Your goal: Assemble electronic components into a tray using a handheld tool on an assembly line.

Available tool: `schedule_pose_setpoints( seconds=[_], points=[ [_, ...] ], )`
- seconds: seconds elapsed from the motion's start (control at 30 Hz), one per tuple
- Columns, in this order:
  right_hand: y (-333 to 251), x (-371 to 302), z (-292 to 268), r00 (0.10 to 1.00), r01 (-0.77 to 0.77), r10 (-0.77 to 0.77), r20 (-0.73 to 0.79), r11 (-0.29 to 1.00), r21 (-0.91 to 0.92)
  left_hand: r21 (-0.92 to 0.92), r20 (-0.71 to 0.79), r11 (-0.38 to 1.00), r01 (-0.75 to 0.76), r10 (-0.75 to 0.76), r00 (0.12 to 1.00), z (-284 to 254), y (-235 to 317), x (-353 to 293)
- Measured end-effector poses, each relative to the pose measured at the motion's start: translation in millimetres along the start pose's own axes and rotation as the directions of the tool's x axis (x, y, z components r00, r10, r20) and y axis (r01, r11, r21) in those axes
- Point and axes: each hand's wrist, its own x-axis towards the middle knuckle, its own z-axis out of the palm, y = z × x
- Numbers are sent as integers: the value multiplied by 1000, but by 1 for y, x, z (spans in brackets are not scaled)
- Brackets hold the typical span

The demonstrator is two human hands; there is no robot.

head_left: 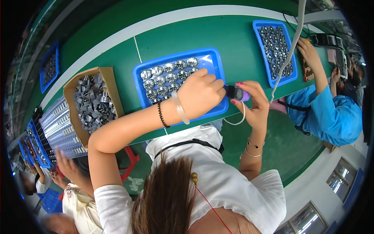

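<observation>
My right hand (pixel 254 102) pinches a small purple and black device (pixel 240 94) between thumb and fingers; a white cable (pixel 242 117) loops below it. My left hand (pixel 204 93) is closed over the right part of a blue tray (pixel 216 58), its curled fingers close to the device's black end. Whatever those fingers hold is hidden behind the back of the hand. Shiny, faceted silver domes (pixel 168 67) lie in rows in the tray, partly covered by my left hand and forearm.
To the left stand a cardboard box (pixel 113 84) of grey and metal parts and stacked clear plastic trays (pixel 58 124). Another blue tray (pixel 269 76) of silver domes is at the right, near a blue-sleeved co-worker's hand (pixel 309 54). A thick white cord (pixel 292 46) hangs there.
</observation>
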Motion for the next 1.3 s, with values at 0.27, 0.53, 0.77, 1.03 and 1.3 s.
schedule_pose_setpoints(
  seconds=[0.27, 0.53, 0.77, 1.03, 1.3],
  points=[
    [0, 6, 6, 995, 99, -99, -1, 994, 41, -57, -84, 997, 48, -52, 995, -15, -8, -4],
    [8, 0, 0, 983, 75, -41, -181, 979, 190, 178, -123, 729, 661, -650, 750, -139, -22, -96],
    [-1, 1, -5, 1000, -17, 19, -21, 992, 128, 213, -226, 485, 848, -820, 526, -150, -34, -160],
    [-6, -8, -11, 999, -19, 22, -44, 998, 67, -188, -25, 865, 465, -478, 878, -21, 40, -39],
    [-4, -15, -14, 998, -31, 31, 51, 1000, -5, -111, -129, 946, 303, -317, 940, 18, 43, -20]
  ],
)
